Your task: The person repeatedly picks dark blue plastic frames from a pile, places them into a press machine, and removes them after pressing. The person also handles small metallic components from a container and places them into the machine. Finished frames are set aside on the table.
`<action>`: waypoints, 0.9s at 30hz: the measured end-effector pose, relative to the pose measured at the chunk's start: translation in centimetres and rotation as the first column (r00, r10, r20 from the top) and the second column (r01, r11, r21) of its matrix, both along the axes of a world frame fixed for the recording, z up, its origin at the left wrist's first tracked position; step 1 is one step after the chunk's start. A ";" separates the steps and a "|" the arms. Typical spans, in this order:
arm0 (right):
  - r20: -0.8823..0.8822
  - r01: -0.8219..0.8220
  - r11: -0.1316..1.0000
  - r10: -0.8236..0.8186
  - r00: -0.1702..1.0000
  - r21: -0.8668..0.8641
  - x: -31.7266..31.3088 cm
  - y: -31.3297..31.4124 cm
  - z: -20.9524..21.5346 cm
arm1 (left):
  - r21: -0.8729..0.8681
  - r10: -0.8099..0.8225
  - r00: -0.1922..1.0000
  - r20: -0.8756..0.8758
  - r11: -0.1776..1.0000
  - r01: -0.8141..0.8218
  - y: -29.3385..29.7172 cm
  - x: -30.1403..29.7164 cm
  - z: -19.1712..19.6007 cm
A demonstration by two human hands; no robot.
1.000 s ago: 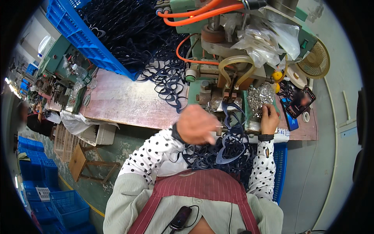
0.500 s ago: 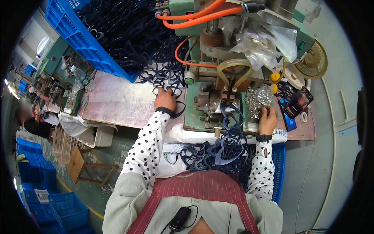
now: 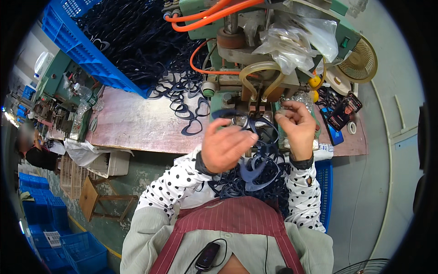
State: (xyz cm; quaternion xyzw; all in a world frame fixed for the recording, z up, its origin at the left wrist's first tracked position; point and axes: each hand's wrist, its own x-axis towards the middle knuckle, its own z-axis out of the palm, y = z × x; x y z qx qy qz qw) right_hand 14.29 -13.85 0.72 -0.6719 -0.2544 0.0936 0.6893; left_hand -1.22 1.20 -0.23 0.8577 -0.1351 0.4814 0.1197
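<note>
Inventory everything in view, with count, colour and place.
Machine: one, green and grey, front
Hoses: several, orange, on the machine
Bags: several, clear, on the machine
Large crate: one, blue, upper left
Bench: one, pinkish, under the machine
Looped pieces: many, dark blue, crate, bench, below machine
Fan: one, gold, upper right
Phone-like devices: two, dark and blue, bench's right
Ring: one, white, beside them
Bottle: one, clear, left
Stool: one, brown, floor left
Stacked crates: several, blue, lower left
Basket: one, blue, lower right
Co-worker: one, dark top, far left
Left hand: one, black cuff, before the machine
Right hand: one, black cuff, machine's right front
</note>
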 end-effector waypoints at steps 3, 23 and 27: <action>-0.081 -0.058 0.997 0.061 0.995 0.045 -1.8 0.6 1.1 | -0.018 -0.143 0.989 -0.036 0.990 0.142 -1.2 0.9 0.1; 0.125 0.081 0.995 -0.072 0.990 -0.063 1.3 0.7 -1.1 | -0.033 -0.537 0.816 -0.214 0.839 0.543 -0.6 2.1 0.1; 0.546 0.557 0.767 -0.332 0.769 -0.317 7.7 -4.1 -7.0 | -0.037 -0.595 0.776 -0.208 0.798 0.602 -0.1 3.0 -0.9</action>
